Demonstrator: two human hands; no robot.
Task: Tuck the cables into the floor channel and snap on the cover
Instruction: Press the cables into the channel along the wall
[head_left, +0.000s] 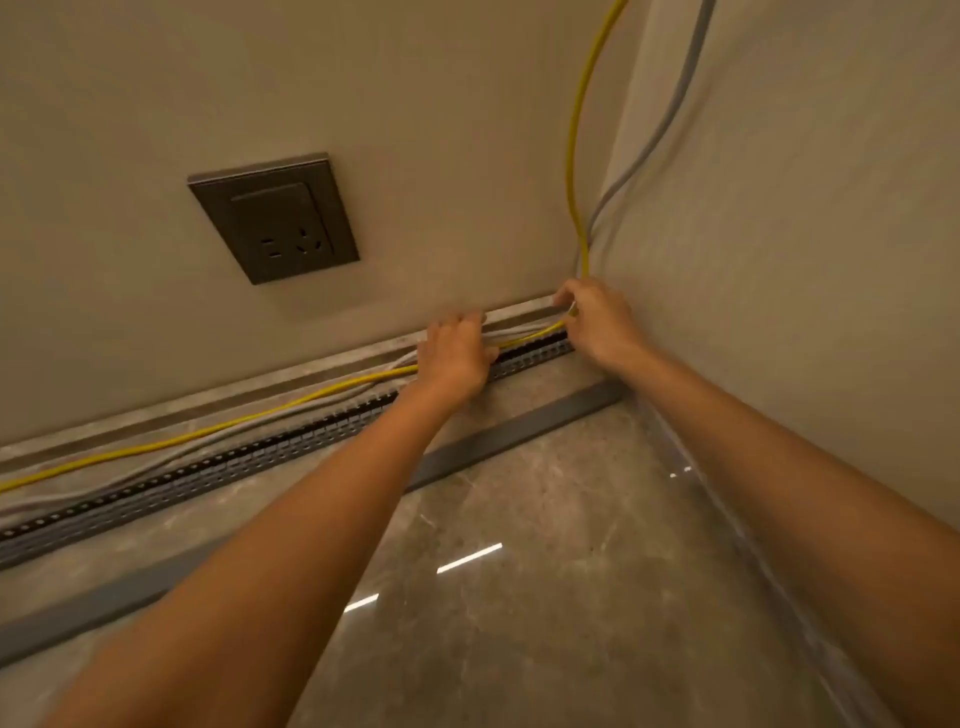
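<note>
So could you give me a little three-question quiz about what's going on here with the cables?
1. True or false: the grey cover is already snapped onto the slotted channel.
2. Which hand grips the yellow cable nearest the room corner: A left hand, B right hand?
3. What is mounted on the wall above the channel?

Key: 1 false, it lies loose on the floor; 2 B; 3 a dark power socket.

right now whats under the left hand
The yellow cable and grey cables run under the left hand, beside the slotted channel. Whether they sit inside it there is hidden by the hand.
</note>
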